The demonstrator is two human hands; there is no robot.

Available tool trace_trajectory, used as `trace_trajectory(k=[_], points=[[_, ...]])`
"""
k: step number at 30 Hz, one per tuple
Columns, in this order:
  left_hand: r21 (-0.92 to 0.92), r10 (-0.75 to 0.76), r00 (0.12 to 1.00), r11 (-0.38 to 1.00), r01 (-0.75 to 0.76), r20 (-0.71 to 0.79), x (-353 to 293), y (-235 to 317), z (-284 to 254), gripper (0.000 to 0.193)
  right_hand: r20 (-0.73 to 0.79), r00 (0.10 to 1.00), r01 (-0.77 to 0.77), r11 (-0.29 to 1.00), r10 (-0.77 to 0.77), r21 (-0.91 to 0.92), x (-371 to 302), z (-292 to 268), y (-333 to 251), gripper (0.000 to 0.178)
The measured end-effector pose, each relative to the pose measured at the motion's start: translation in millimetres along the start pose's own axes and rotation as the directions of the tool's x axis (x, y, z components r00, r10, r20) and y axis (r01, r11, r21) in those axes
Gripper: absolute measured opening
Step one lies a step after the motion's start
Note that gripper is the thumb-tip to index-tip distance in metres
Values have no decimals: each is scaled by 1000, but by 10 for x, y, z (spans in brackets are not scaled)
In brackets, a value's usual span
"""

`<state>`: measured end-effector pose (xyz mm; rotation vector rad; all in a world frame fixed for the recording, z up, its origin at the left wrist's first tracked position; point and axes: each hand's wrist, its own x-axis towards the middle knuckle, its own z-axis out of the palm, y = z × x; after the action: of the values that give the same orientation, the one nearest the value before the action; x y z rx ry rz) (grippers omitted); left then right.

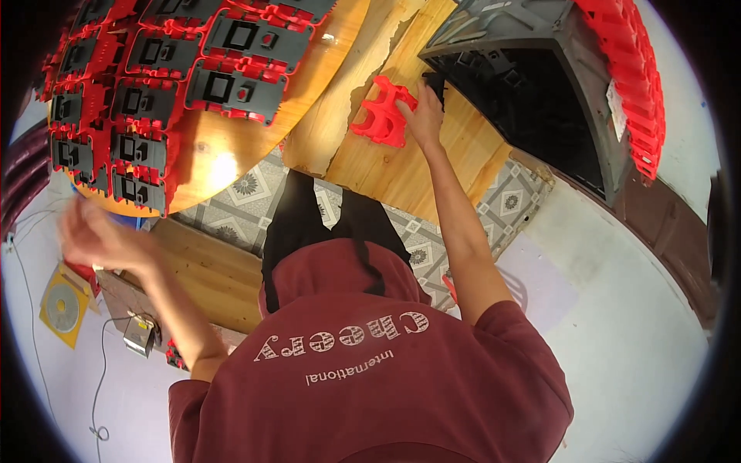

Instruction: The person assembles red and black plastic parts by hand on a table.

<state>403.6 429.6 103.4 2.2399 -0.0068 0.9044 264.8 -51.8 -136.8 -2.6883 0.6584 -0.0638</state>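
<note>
My right hand [424, 117] is over the wooden board, its fingers around a small black piece [436, 86] whose kind I cannot make out. The thumb stretches toward a red plastic frame [382, 116] with curved cut-outs, which lies flat on the board, and it seems to touch its right edge. My left hand [106, 238] is off to the left, just below the rim of the round table, smeared by motion. Whether it holds anything does not show. Nearest to it are several red frames with dark grey plates [139, 189] on them, set out in rows.
The round wooden table [224, 166] carries those rows. At the upper right, a dark grey casing [532, 100] stands beside a curved stack of red parts [633, 85]. Below the board is patterned flooring [247, 193]. A wooden bench [208, 262] and a cable [94, 417] are at lower left.
</note>
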Motion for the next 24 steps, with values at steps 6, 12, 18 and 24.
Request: trace_trajectory(k=[6,12,18,24], points=[[0,-96,305,954,301,947,-2349,1244,1823,43,536,816,-314,945,217,95,312,133,166,78],[216,-292,370,948,232,882,-3492,864,2648,44,464,885,-194,890,-22,413,-150,225,640,90],[193,-319,686,947,256,654,-3024,930,2028,17,448,890,-32,966,-88,255,-99,-98,443,87],[109,204,711,923,-368,673,-2937,2104,1592,18,456,879,-470,-85,-141,879,-358,-700,94,65]])
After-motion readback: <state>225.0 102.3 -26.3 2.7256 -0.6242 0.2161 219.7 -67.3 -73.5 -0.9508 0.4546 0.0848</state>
